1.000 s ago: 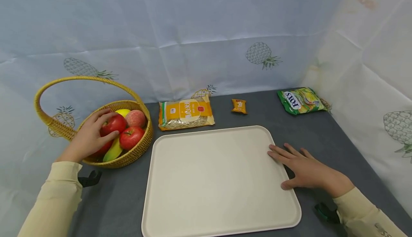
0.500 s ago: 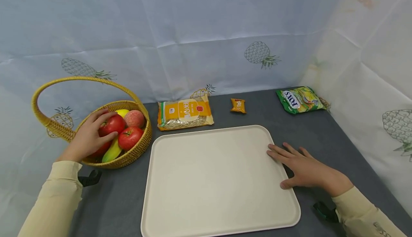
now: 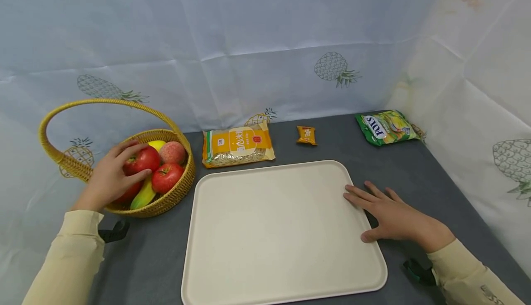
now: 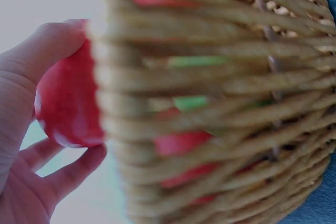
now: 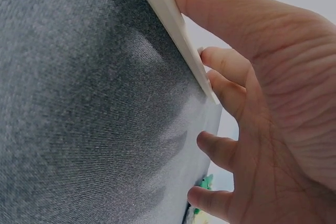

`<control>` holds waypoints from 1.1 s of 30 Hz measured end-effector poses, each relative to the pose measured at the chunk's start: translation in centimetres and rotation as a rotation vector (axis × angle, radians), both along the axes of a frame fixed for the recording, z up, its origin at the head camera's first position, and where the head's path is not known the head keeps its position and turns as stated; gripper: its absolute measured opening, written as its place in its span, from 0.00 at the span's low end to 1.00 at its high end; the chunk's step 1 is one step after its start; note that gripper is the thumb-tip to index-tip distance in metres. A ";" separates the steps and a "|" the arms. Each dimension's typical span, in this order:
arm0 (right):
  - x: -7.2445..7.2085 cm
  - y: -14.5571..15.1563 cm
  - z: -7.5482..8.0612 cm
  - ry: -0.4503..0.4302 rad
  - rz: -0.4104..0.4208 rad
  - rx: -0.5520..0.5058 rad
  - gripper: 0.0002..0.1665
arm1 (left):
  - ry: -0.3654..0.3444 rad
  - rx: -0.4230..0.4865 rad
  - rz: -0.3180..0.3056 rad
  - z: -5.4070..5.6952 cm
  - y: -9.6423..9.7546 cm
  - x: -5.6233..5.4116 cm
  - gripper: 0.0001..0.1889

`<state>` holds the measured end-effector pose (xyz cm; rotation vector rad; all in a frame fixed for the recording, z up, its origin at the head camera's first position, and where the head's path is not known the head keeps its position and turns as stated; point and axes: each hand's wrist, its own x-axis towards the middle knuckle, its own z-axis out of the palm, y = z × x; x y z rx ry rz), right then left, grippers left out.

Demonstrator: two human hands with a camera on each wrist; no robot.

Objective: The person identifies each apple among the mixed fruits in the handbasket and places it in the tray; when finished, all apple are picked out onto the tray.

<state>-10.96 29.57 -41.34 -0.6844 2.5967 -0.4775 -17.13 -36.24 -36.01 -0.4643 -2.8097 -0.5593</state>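
My left hand reaches over the near-left rim of a yellow wicker basket and grips a red apple, with thumb and fingers on its sides. Up close in the left wrist view, the woven basket wall hides part of the held apple. Around it in the basket are another red apple, a peach, a banana and a yellow fruit. With fingers spread, my right hand rests on the right edge of a cream tray.
Behind the tray lie a yellow grain bag, a small orange packet and a green FOX'S candy bag. A tall handle arches over the basket. Pineapple-print cloth encloses the back and sides of the dark grey table.
The left hand shifts very slightly left at the apple, while the whole head view drifts a little. The right hand keeps its place on the tray edge.
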 end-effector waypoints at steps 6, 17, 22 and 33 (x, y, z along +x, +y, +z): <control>0.0 0.0 0.0 0.017 0.003 -0.003 0.65 | 0.055 -0.013 -0.023 1.5 1.7 0.8 0.39; -0.1 -0.2 0.2 0.023 -0.004 -0.023 0.64 | 0.215 0.017 -0.300 3.9 7.9 3.1 0.38; -0.1 -0.3 0.1 0.010 -0.001 -0.026 0.65 | 0.160 0.052 -0.377 2.1 10.5 5.0 0.33; -0.1 -0.2 -0.2 0.004 -0.003 -0.023 0.65 | -0.001 0.080 -0.479 -3.0 13.5 8.9 0.39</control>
